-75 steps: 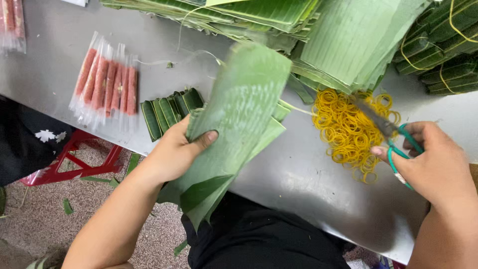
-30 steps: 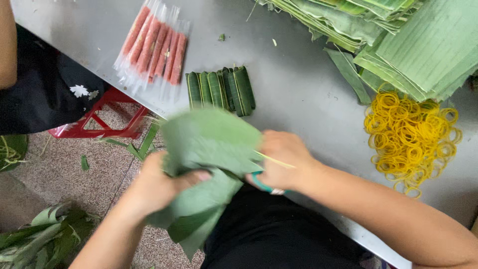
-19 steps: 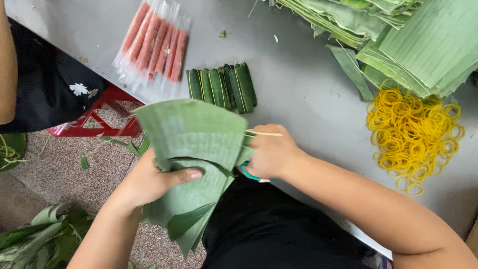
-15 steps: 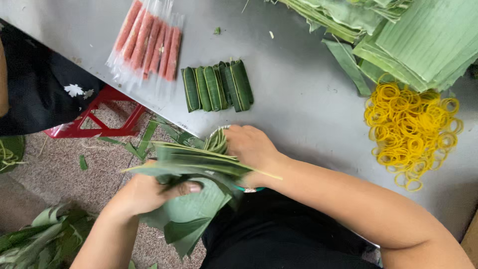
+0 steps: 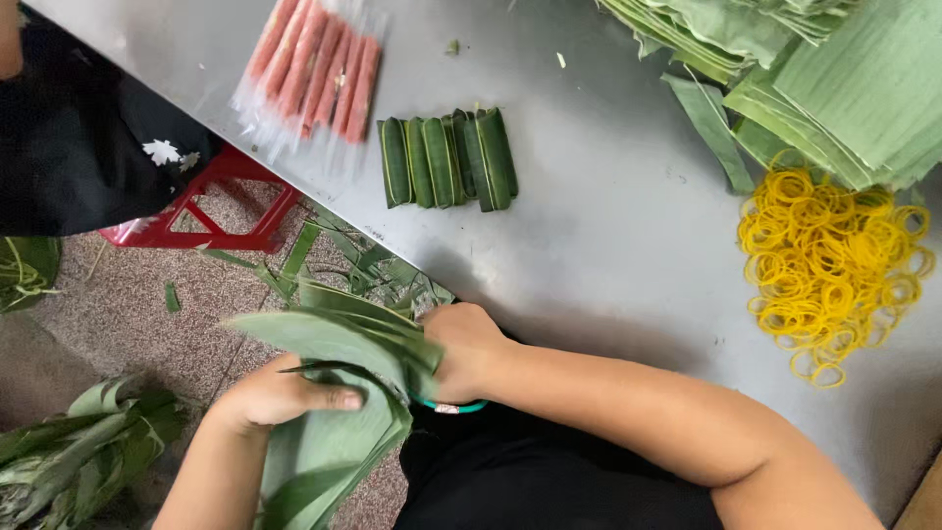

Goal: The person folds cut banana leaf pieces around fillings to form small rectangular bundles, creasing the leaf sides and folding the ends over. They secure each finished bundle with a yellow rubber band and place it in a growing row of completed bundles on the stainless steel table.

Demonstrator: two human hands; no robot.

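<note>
Below the grey metal counter's [image 5: 608, 255] near edge, my left hand [image 5: 280, 393] grips the stacked broad green banana leaves [image 5: 343, 393]; my right hand [image 5: 471, 348], clamped on teal-handled scissors [image 5: 446, 405], meets them from the right.

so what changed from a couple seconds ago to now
The right hand left the table near the rubber bands with teal-handled scissors and joined the left hand at the banana leaf, which moved off the table down to the lap. The wrapped rolls and sausage pack stayed put.

Yellow rubber bands [image 5: 834, 265], wrapped rolls [image 5: 448, 159], sausages [image 5: 316, 65]
</note>
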